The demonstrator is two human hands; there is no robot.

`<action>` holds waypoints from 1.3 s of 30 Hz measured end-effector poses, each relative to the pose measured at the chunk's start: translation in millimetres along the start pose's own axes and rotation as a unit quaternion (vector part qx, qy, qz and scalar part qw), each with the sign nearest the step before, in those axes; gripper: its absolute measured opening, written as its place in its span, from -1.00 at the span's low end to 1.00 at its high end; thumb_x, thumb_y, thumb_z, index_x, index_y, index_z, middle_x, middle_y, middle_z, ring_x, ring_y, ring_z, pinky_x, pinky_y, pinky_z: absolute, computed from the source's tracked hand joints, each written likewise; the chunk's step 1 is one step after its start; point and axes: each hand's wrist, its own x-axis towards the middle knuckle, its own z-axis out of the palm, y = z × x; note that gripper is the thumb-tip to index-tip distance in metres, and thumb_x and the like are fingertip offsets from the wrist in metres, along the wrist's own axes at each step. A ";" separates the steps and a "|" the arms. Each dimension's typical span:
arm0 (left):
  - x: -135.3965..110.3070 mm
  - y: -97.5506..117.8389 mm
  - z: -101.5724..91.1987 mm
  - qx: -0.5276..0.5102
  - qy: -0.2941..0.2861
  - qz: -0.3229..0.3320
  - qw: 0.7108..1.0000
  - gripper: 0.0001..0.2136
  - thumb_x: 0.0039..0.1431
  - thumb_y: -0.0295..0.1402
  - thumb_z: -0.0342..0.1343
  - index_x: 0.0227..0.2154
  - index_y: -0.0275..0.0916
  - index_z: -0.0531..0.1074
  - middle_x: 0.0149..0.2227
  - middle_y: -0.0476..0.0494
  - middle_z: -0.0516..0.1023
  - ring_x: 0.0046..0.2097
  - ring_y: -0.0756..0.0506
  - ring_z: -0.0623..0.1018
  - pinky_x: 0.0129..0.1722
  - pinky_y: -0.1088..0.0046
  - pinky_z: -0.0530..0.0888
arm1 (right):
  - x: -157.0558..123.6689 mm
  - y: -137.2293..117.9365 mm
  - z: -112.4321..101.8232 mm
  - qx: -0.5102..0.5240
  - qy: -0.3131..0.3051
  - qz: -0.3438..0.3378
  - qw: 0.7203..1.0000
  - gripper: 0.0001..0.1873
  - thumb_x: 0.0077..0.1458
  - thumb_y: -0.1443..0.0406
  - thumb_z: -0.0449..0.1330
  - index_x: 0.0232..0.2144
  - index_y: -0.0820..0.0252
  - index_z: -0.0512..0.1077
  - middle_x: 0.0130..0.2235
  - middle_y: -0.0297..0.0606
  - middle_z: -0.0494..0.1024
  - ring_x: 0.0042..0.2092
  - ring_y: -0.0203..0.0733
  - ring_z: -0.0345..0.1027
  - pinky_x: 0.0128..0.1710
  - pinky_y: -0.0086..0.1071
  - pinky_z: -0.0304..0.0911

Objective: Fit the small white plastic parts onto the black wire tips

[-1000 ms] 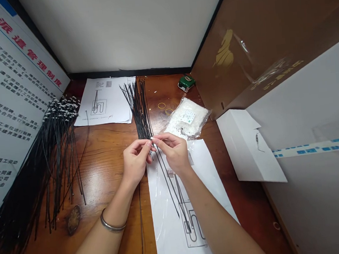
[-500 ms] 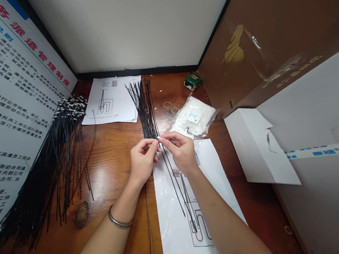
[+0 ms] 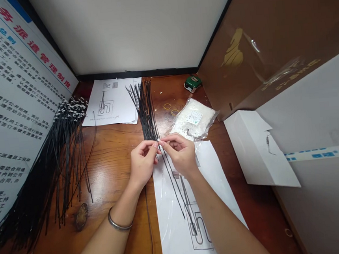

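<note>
My left hand (image 3: 143, 163) and my right hand (image 3: 181, 154) meet fingertip to fingertip above the top edge of a printed drawing sheet (image 3: 175, 241). Between the right thumb and finger is a small white connector (image 3: 158, 140), mostly covered. The left hand pinches a thin black wire (image 3: 149, 227), whose length appears to trail down below that hand. Just beyond my fingers lies a bundle of black wires (image 3: 146, 115). Two loose wires slant across the sheet under my right hand. A clear bag of small white pieces (image 3: 195, 117) rests beyond the right hand.
At left lies a large heap of black wires (image 3: 36, 198) with white ends. Papers (image 3: 126, 111) and a green tape measure (image 3: 192, 83) are at the back, with rubber bands (image 3: 167, 106) between. A dark oval object (image 3: 81, 217) sits front left. A brown box (image 3: 267, 27) and white carton flap (image 3: 257, 151) border the right.
My hands keep almost the same pinch at the same spot on the table. The whole view has shifted down very slightly.
</note>
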 end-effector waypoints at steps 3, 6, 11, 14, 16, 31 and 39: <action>-0.3 0.3 0.1 0.012 0.004 0.006 1.000 -0.80 0.03 -0.22 0.21 -0.47 -0.29 0.48 -0.56 -0.01 0.47 -0.62 0.08 0.35 -0.62 0.57 0.31 | -0.5 0.5 -1.1 -0.031 -0.005 -0.028 0.999 -0.95 0.01 0.30 0.26 -0.44 0.17 0.50 -0.40 -0.29 0.45 -0.50 -0.34 0.24 -0.56 -0.41 0.13; -0.5 0.1 0.0 0.024 0.006 0.010 1.000 -0.80 0.04 -0.23 0.20 -0.46 -0.29 0.49 -0.53 -0.02 0.49 -0.61 0.08 0.36 -0.62 0.56 0.31 | -0.5 1.7 -2.0 -0.054 -0.004 -0.049 0.997 -0.96 0.03 0.32 0.25 -0.44 0.16 0.50 -0.39 -0.30 0.45 -0.52 -0.36 0.18 -0.57 -0.41 0.08; -1.3 -1.1 0.0 0.037 0.004 0.013 0.999 -0.82 0.09 -0.25 0.17 -0.45 -0.29 0.49 -0.50 -0.03 0.50 -0.60 0.08 0.36 -0.62 0.56 0.30 | -0.3 3.4 -3.0 -0.073 -0.007 -0.071 0.995 -0.98 0.03 0.34 0.25 -0.42 0.16 0.50 -0.39 -0.30 0.46 -0.53 -0.36 0.16 -0.55 -0.40 0.09; -1.8 -1.9 0.2 0.042 0.009 0.017 0.999 -0.82 0.09 -0.26 0.16 -0.46 -0.29 0.48 -0.50 -0.03 0.50 -0.61 0.08 0.36 -0.63 0.57 0.29 | -0.3 2.9 -2.8 -0.087 -0.009 -0.071 0.994 -0.97 0.04 0.33 0.24 -0.43 0.17 0.50 -0.39 -0.30 0.46 -0.56 -0.39 0.11 -0.57 -0.40 0.07; -2.0 -2.1 0.5 0.043 0.013 0.019 0.999 -0.83 0.09 -0.27 0.17 -0.46 -0.29 0.49 -0.50 -0.03 0.50 -0.61 0.08 0.36 -0.63 0.57 0.29 | -0.4 2.7 -2.4 -0.097 -0.008 -0.069 0.993 -0.96 0.04 0.32 0.24 -0.43 0.17 0.50 -0.40 -0.31 0.46 -0.57 -0.40 0.09 -0.58 -0.40 0.07; 0.9 -3.9 -0.7 0.026 0.006 -0.018 0.999 -0.82 0.04 -0.26 0.21 -0.42 -0.31 0.51 -0.50 -0.07 0.56 -0.59 0.05 0.45 -0.59 0.56 0.37 | 0.7 1.7 -6.7 -0.137 -0.020 -0.079 0.987 -0.94 0.04 0.33 0.22 -0.46 0.16 0.48 -0.41 -0.30 0.48 -0.60 -0.40 0.07 -0.59 -0.41 0.08; 1.7 -2.0 0.0 -0.004 0.013 -0.050 0.999 -0.80 -0.02 -0.26 0.24 -0.45 -0.31 0.45 -0.61 -0.02 0.50 -0.60 0.03 0.46 -0.57 0.56 0.37 | -0.1 0.5 -4.6 -0.124 -0.011 -0.061 0.990 -0.93 0.03 0.32 0.22 -0.46 0.17 0.48 -0.37 -0.28 0.50 -0.60 -0.42 0.10 -0.62 -0.43 0.08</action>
